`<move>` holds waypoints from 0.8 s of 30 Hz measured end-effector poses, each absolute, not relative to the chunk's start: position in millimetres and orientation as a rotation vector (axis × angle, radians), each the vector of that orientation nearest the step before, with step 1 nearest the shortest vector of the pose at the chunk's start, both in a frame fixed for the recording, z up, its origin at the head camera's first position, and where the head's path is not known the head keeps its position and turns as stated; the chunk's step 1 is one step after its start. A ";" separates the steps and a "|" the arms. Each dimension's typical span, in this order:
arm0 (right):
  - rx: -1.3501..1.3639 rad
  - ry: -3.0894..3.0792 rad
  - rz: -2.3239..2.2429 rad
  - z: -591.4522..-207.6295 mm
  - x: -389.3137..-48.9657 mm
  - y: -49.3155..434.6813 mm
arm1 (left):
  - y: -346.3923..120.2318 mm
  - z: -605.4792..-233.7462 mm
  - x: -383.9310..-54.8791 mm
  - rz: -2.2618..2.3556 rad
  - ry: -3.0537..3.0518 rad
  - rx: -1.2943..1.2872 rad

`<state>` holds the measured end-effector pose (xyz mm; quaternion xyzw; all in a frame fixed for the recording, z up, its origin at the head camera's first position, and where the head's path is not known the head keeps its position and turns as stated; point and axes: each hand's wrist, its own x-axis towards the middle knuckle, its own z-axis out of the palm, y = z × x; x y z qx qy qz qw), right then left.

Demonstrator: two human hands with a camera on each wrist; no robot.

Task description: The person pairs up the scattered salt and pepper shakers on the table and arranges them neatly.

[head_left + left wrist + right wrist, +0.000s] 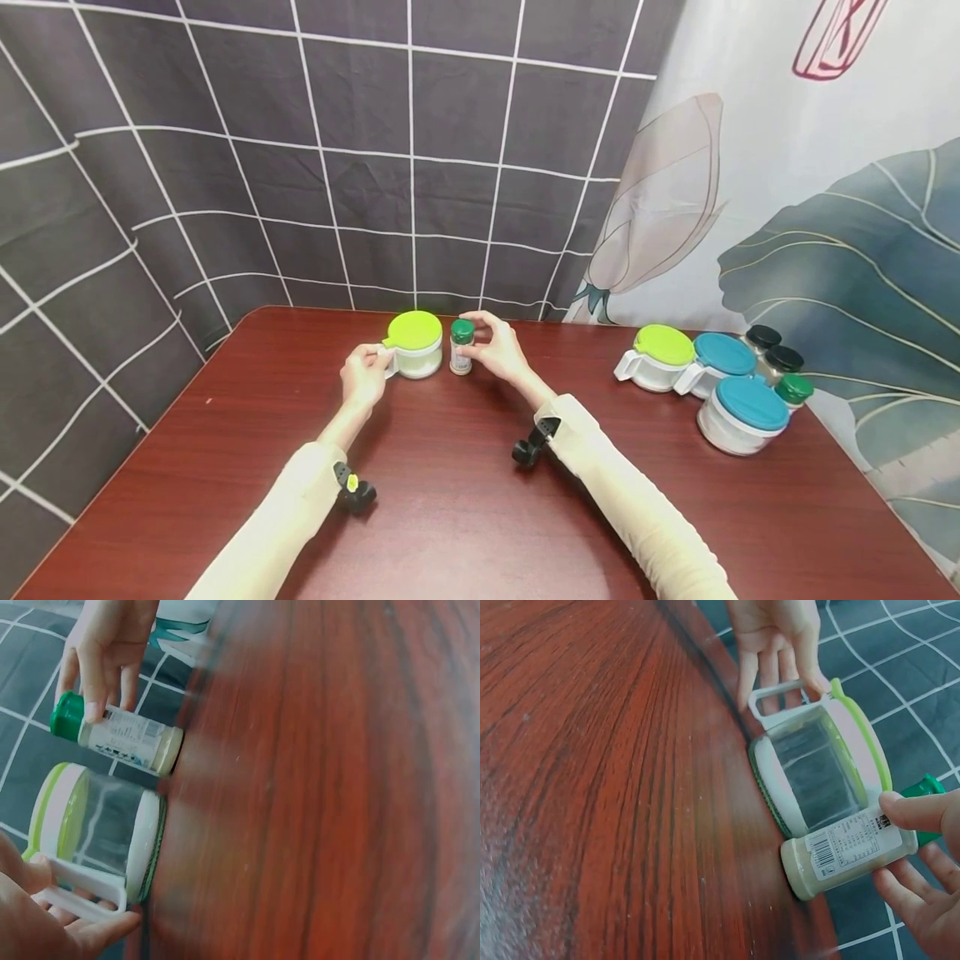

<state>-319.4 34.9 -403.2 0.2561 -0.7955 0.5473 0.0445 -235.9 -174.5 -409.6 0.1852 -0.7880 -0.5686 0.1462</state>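
A clear seasoning jar with a lime-green lid and white handle stands near the table's back edge. My left hand holds it by the handle, thumb on one side and fingers on the other. Just right of the jar is a small spice bottle with a green cap and a printed label. Between thumb and fingers, my right hand grips this bottle from its right side. In the left wrist view the bottle and jar stand side by side with a narrow gap.
At the table's right, another lime-lidded jar stands beside two blue-lidded jars. Black-capped bottles and a green-capped one are close behind them. A dark checked curtain hangs behind the red-brown table.
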 end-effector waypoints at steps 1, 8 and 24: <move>0.785 -2.430 1.662 -403.2 -319.4 34.4 | -176.0 -408.7 -236.0 -1.636 -2.284 0.520; 0.770 -2.431 1.585 -403.5 -317.7 32.4 | -184.5 -405.0 -232.3 -1.594 -2.363 0.417; 0.761 -2.410 1.556 -401.9 -316.5 25.8 | -185.1 -406.0 -228.0 -1.454 -2.386 0.313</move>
